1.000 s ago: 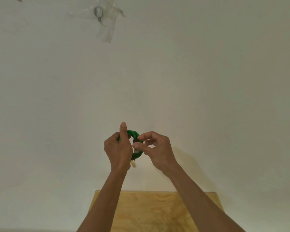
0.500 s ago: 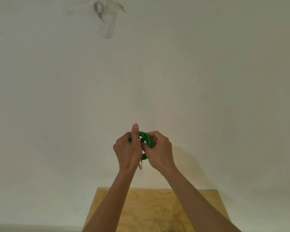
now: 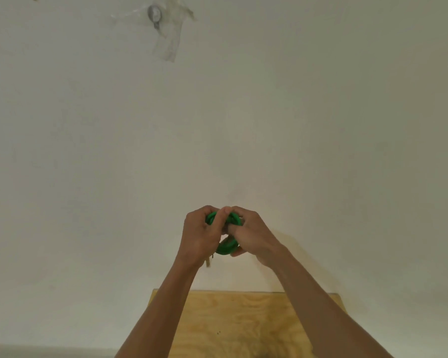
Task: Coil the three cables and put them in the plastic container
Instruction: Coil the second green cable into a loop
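A green cable (image 3: 226,248) wound into a small coil is held up in front of the white wall, between both hands. My left hand (image 3: 201,235) grips the coil's left side with its thumb bent over the top. My right hand (image 3: 254,235) grips the right side, fingers curled round the loops. A pale connector end (image 3: 207,263) hangs below my left wrist. The plastic container and the other cables are out of view.
A plywood tabletop (image 3: 243,324) lies below my forearms at the bottom of the frame. A bare white wall (image 3: 321,125) fills the background, with a small metal fitting under clear tape (image 3: 155,15) near the top left.
My hands have closed in together over the green coil. My left thumb, earlier pointing straight up, now bends over the coil, and my right fingers wrap further round it.
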Demonstrator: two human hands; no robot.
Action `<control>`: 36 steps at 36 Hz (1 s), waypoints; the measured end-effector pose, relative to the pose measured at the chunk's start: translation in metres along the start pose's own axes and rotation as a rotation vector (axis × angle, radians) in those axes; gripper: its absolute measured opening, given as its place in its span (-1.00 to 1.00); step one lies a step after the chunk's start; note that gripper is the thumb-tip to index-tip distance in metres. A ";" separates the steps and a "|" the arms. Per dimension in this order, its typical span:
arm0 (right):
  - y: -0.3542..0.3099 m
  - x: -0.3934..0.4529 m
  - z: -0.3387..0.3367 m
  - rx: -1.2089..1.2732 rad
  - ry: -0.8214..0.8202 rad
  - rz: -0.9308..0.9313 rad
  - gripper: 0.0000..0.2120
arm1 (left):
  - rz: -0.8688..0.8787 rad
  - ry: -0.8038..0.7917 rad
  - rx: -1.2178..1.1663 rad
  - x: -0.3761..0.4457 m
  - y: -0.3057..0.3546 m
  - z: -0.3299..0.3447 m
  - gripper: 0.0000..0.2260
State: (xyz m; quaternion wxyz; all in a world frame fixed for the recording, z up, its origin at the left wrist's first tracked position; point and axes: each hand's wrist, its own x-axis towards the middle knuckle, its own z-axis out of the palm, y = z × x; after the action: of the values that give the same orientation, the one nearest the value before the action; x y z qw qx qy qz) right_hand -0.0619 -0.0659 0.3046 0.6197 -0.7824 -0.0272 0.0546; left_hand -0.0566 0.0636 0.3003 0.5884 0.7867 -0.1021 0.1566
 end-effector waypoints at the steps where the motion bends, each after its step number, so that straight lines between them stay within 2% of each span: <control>1: 0.000 0.000 -0.005 0.026 -0.065 0.005 -0.75 | -0.006 -0.010 -0.018 -0.002 0.001 0.000 -0.75; 3: 0.004 0.001 -0.014 0.146 -0.179 0.012 -0.72 | -0.036 -0.025 -0.051 -0.003 0.003 -0.003 -0.75; 5: 0.010 0.002 -0.025 0.371 -0.269 0.054 -0.62 | -0.074 -0.019 -0.079 -0.001 0.000 -0.007 -0.74; 7: 0.014 0.002 -0.030 0.440 -0.294 0.067 -0.54 | -0.108 -0.019 -0.101 0.000 -0.005 -0.011 -0.74; 11: 0.014 0.007 -0.016 -0.018 -0.097 -0.135 -0.65 | -0.105 -0.001 -0.129 0.000 -0.003 -0.012 -0.71; 13: 0.015 0.013 -0.012 -0.255 0.013 -0.269 -0.79 | -0.113 0.038 -0.125 0.004 -0.003 -0.015 -0.67; 15: 0.017 0.014 -0.017 -0.375 0.017 -0.279 -0.94 | -0.156 0.080 -0.183 0.008 -0.006 -0.021 -0.62; 17: 0.022 0.013 -0.022 -0.330 -0.065 -0.233 -0.97 | -0.175 0.100 -0.208 0.008 -0.010 -0.025 -0.60; 18: 0.023 0.011 -0.022 -0.276 -0.100 -0.235 -0.93 | -0.172 0.089 -0.203 0.006 -0.009 -0.025 -0.60; 21: 0.014 0.006 -0.016 -0.112 -0.205 -0.252 -0.56 | -0.163 0.045 -0.218 0.005 -0.008 -0.020 -0.62; 22: 0.012 0.005 -0.015 -0.080 -0.223 -0.253 -0.49 | -0.164 0.044 -0.225 0.005 -0.007 -0.018 -0.63; 27: 0.026 -0.024 0.000 0.021 -0.343 -0.142 -0.59 | -0.223 0.007 -0.308 -0.030 -0.018 -0.029 -0.62; 30: 0.031 -0.026 -0.003 0.079 -0.350 -0.104 -0.60 | -0.258 -0.038 -0.297 -0.034 -0.023 -0.032 -0.60; 33: 0.031 -0.022 -0.015 0.013 -0.335 -0.108 -0.68 | -0.293 -0.091 -0.277 -0.029 -0.021 -0.034 -0.58; 36: 0.030 -0.022 -0.020 -0.103 -0.296 -0.143 -0.75 | -0.268 -0.137 -0.191 -0.031 -0.020 -0.035 -0.63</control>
State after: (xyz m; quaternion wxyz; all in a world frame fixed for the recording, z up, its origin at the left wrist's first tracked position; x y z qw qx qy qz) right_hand -0.0824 -0.0949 0.2817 0.5704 -0.7927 -0.1762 0.1235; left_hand -0.0826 0.1021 0.2802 0.6677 0.7426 -0.0505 0.0124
